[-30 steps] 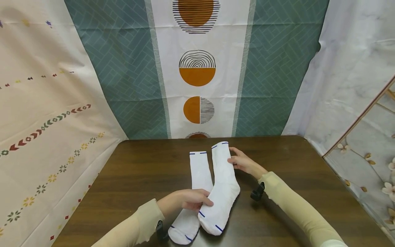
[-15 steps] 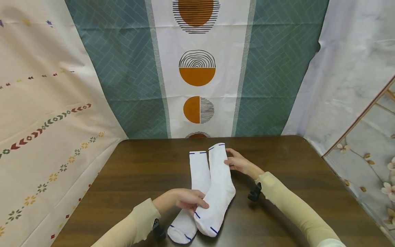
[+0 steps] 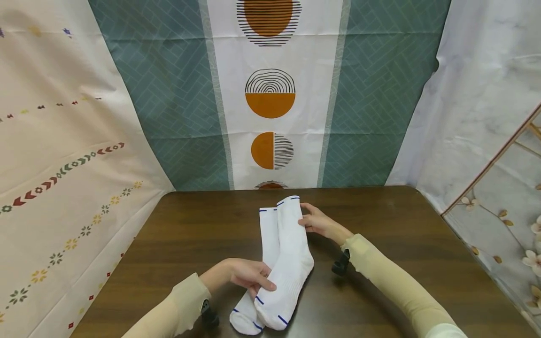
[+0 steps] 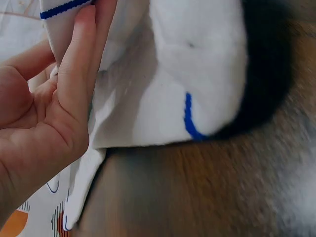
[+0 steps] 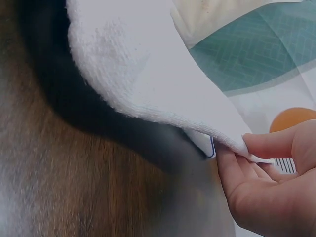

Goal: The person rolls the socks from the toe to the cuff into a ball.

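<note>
A white sock (image 3: 287, 263) with blue dashes at cuff and toe is held between both hands, its cuff toward the back of the table. My left hand (image 3: 249, 276) pinches its left edge near the toe, thumb on top. At the cuff end, my right hand (image 3: 319, 221) pinches the right edge; the right wrist view shows thumb and fingers on either side of the fabric (image 5: 163, 74). A second white sock (image 3: 269, 234) lies flat on the table beneath, partly covered by the held one. In the left wrist view its toe (image 4: 197, 74) appears under the raised fabric.
The dark brown wooden table (image 3: 190, 225) carries both socks. Behind it hangs a teal and white curtain (image 3: 270, 126) with orange half circles. Patterned cloth (image 3: 84, 188) borders the left, and a floral marbled sheet (image 3: 486, 188) the right.
Both hands have moved left together with the upper sock. It now overlaps more of the lower sock, which has stayed in place.
</note>
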The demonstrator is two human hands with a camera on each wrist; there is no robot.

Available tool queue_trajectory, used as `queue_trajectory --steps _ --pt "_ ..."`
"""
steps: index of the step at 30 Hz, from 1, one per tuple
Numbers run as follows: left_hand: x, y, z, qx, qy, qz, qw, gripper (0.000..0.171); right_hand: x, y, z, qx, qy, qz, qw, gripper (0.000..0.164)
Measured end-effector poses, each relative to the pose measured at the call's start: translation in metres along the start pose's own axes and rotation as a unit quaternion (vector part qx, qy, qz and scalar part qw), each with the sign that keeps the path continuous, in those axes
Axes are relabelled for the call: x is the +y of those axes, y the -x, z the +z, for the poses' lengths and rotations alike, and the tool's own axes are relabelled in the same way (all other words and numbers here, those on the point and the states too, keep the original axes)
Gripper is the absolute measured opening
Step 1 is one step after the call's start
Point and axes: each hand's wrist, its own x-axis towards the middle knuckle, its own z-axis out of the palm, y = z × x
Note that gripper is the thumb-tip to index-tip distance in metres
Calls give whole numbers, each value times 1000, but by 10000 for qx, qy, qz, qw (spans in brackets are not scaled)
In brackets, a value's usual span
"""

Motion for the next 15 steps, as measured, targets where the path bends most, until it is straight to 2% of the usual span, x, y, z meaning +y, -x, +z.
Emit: queue_trajectory --steps 15 --pt "-10 10 -9 -168 -412 -79 9990 11 -4 -7 21 25 38 182 9998 70"
